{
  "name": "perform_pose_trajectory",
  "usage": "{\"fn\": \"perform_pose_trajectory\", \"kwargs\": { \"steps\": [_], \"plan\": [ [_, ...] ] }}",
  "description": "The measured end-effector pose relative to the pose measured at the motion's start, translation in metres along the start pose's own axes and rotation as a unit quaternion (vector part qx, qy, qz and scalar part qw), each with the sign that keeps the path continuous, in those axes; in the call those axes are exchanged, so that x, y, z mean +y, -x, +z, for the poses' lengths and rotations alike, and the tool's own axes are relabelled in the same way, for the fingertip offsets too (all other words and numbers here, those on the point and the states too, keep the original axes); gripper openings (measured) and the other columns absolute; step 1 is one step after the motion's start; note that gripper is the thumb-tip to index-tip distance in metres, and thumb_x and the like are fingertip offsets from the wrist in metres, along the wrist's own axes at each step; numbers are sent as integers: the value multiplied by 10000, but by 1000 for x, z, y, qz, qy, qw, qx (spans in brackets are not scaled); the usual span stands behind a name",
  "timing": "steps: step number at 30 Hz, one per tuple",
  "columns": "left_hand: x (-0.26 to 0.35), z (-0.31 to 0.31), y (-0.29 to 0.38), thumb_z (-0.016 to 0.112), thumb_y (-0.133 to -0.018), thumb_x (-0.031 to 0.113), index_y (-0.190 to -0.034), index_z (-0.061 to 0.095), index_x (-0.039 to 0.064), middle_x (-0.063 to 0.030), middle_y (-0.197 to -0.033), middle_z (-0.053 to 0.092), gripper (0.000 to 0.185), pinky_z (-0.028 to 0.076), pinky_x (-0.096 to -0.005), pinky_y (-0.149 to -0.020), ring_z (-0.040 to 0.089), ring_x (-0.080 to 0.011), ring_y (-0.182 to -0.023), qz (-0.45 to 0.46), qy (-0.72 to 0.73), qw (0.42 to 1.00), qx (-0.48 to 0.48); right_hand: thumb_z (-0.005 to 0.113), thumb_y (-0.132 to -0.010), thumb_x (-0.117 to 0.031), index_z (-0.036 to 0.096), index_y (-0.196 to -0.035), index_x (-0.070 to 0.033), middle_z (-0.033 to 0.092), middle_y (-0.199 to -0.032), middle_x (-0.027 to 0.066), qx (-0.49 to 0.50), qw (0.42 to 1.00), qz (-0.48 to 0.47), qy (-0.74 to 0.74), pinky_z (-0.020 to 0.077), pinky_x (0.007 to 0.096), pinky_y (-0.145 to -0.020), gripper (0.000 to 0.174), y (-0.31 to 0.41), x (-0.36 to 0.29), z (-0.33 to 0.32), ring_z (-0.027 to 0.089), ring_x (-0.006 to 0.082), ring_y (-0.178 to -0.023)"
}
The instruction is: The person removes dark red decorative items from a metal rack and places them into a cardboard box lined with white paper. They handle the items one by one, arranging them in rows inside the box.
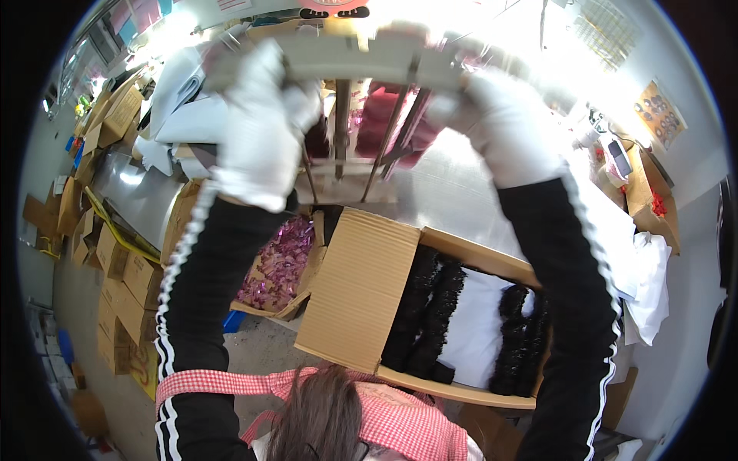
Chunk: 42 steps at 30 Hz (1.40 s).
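Both my hands wear white gloves and are blurred. They are raised at the two ends of a pale horizontal bar point(340, 60), also blurred. My left hand point(259, 127) grips its left end, the fingertips partly hidden. At the other end, my right hand point(507, 124) has its thumb below the bar and its fingers hard to make out. Beneath the bar stand dark metal rods point(342, 127), with pinkish-red material point(377, 124) behind them. Nearer to me, an open cardboard box point(461, 395) holds black frilly bundles point(432, 317) on either side of white material point(475, 325).
Left of the box, a smaller carton point(300, 299) contains shiny pink pieces point(277, 271). A metal tabletop point(461, 178) extends behind. Stacked cardboard boxes point(124, 294) stand at left beside a yellow strip point(115, 225). Another carton point(646, 184) and a white bag point(648, 282) are at right.
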<state>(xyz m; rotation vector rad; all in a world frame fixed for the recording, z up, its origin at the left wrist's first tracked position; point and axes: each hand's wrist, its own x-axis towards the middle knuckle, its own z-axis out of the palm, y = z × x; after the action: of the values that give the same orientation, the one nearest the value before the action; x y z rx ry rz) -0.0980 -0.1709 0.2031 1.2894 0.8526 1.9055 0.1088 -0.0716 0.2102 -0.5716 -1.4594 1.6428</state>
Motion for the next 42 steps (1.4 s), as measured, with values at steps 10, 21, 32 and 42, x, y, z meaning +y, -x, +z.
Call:
{"fn": "perform_pose_trajectory", "kwargs": {
  "steps": [10, 21, 32, 42],
  "plan": [
    [23, 4, -16, 389, -1033, 250, -850, 568, 86, 28, -669, 527, 304, 314, -166, -483, 416, -30, -532, -6, -2, 995, 97, 483, -1003, -264, 539, -1144, -3, 652, -1047, 123, 14, 1000, -25, 9, 534, 375, -911, 302, -19, -14, 21, 676, 206, -852],
    [-7, -29, 4, 425, -1015, 257, -958, 453, 90, -34, -776, 528, 179, 330, -222, -474, 390, -85, -533, -100, 117, 968, 197, 521, -928, -278, 595, -1045, 19, 678, -877, 148, -82, 993, 60, -55, 559, 322, -768, 328, -1, 35, 67, 701, 231, -811],
    [-90, 19, 57, 574, -841, -144, -1255, 473, -37, -112, -1071, 639, 440, 524, -284, -803, 636, -189, -901, 170, -312, 929, 103, 595, -930, -485, 528, -917, -109, 498, -652, 15, 156, 987, 36, -26, 515, 355, -659, 383, 81, 40, -89, 545, 147, -611],
    [-194, 35, 58, 413, -1003, 502, -1117, 599, -87, -99, -1069, 638, 628, 423, -292, -924, 552, -154, -997, -230, -177, 956, -43, 513, -975, -150, 558, -976, -15, 582, -783, 7, 185, 961, 168, 115, 479, 226, -723, 142, 162, 75, -184, 579, 85, -732]
  ]
}}
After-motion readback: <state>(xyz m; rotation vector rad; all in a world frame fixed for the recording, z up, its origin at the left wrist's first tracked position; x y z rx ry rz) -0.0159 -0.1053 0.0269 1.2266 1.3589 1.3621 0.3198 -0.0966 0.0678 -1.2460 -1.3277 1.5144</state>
